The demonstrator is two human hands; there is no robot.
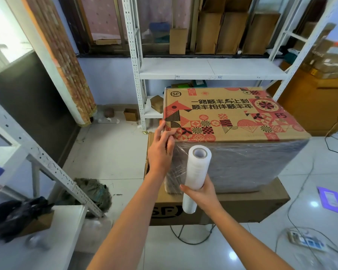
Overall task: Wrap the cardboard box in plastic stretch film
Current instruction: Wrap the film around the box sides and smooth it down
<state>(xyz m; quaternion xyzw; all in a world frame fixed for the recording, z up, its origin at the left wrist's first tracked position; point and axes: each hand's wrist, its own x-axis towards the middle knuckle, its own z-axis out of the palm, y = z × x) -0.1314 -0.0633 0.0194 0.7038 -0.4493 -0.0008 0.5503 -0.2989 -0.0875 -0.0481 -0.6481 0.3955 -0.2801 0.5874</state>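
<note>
Cardboard box (228, 115), printed top, sits on a larger flat carton (242, 203); near face already under stretch film (242, 164). Film roll (196, 176) upright at the box's near-left corner, long axis vertical, right hand (200, 191) gripping its lower half. Left hand (161, 151), fingers straight, presses that corner's top edge, nearer the box. Unwrapped left side lies beyond it. Metal shelving (203, 69) behind.

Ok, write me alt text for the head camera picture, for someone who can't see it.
A person's right hand grips an upright roll of stretch film against a printed cardboard box whose near side is already covered in film. The left hand presses on the box's near left corner. The box sits on a larger flat box, with white metal shelving behind.
</note>
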